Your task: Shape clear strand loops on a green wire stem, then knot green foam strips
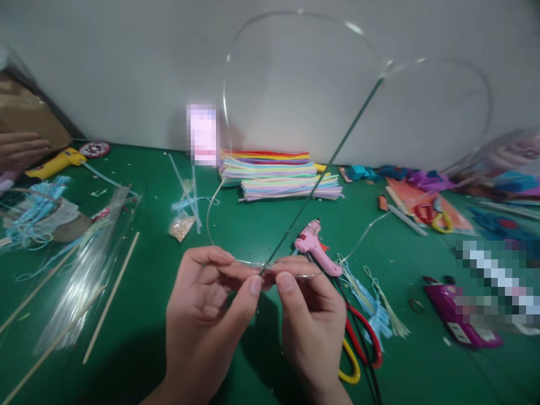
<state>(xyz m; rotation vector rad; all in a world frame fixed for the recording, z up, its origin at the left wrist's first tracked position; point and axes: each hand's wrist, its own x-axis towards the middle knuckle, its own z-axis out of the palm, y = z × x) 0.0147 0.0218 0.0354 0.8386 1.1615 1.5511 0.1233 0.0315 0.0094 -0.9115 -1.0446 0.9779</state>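
Note:
My left hand (206, 315) and my right hand (310, 320) meet above the green table (253, 230), both pinching the bottom joint of a thin wire frame (228, 73) bent into a heart-like loop. A straight wire stem (333, 152) runs up from my fingertips to the dip at the top of the loop. The frame stands upright in front of the grey wall. A pink glue gun (314, 247) lies just beyond my right hand. Red and yellow scissors (358, 349) lie under my right wrist.
Stacked coloured pipe cleaners (278, 174) lie at the back centre. A yellow glue gun (59, 162), clear wrappers (84, 264), wooden sticks (112, 298) and blue tassels (36, 216) fill the left. Another person's hand (21, 149) rests far left. Coloured paper and scissors (430, 214) lie right.

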